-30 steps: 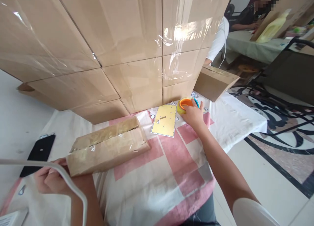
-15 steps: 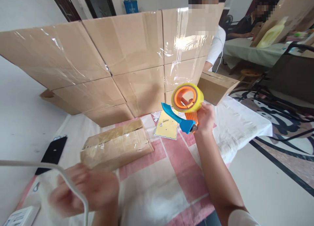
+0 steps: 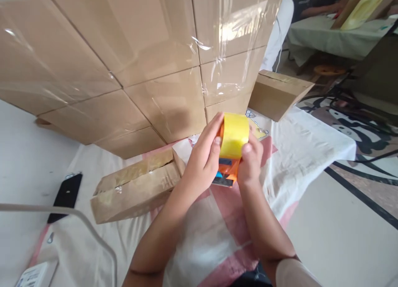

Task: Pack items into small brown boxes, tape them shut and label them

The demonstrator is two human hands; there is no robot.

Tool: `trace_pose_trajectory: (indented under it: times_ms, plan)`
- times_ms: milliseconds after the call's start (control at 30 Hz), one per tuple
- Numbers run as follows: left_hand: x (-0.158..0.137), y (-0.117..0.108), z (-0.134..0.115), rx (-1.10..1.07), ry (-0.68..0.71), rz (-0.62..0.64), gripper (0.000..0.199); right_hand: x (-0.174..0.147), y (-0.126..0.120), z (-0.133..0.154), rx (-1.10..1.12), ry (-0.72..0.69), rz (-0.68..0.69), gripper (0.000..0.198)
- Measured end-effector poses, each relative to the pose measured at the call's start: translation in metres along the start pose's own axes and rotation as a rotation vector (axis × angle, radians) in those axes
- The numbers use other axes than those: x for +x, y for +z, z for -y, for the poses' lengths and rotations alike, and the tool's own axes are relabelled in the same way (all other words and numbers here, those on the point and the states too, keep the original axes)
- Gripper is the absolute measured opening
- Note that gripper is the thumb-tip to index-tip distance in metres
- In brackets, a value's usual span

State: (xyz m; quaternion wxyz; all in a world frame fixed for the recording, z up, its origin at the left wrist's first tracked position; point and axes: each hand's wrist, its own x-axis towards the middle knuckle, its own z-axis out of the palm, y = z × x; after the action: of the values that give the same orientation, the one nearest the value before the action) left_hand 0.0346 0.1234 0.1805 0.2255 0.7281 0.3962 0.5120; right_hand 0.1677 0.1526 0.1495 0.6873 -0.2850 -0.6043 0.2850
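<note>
Tape roll [image 3: 235, 133], wide and yellow, is what we hold in the head view, mounted on an orange dispenser frame [image 3: 230, 169] that points down toward us. Both lie in our hands over the cloth-covered worktop [image 3: 314, 133], closer to its right edge than to its left, in front of the tall cardboard panel [image 3: 164, 71]. Our left hand [image 3: 202, 154] is partly closed along the roll's left side, its thumb bent against it; our right hand [image 3: 251, 158] curls in from the right, thumb folded near the rim. Some fingertips are hidden, so we cannot tell how far they wrap around the back.

To handle this well, we should press evenly from both sides, firmly enough to steady the frame yet lightly enough for the roll to turn. The lower end deserves care: we cannot make out a blade, but one may sit there, so fingers belong higher up. We cannot see the tape's loose end either; tilting the roll toward the light would help. The long cardboard box [image 3: 137, 187], toward the worktop's left edge, leaves our right forearm more room than our left.
</note>
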Motion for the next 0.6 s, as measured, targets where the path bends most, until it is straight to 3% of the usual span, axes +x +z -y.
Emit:
trace_pose_trajectory:
  times_ms: [100,200,300,433,533,600]
  plan:
    - [-0.002,0.012,0.011,-0.063,-0.038,0.006,0.05,-0.003,-0.001,-0.007,-0.261,-0.114,-0.048,0.035]
    - [-0.001,0.017,0.011,-0.079,-0.049,0.001,0.05,-0.005,0.001,-0.008,-0.38,-0.099,-0.091,0.035]
    - [0.0,0.014,0.004,-0.075,-0.052,0.003,0.05,-0.008,0.001,-0.004,-0.254,-0.058,-0.085,0.039]
    - [-0.006,0.005,-0.005,-0.054,-0.122,0.003,0.05,-0.017,0.0,-0.002,0.017,0.031,0.076,0.029]
    - [-0.013,0.0,-0.006,-0.026,-0.241,-0.035,0.049,-0.022,0.001,-0.005,0.101,0.064,0.098,0.019]
    - [-0.017,-0.001,-0.004,-0.019,-0.347,-0.064,0.046,-0.022,0.001,-0.009,0.131,0.09,0.092,0.024]
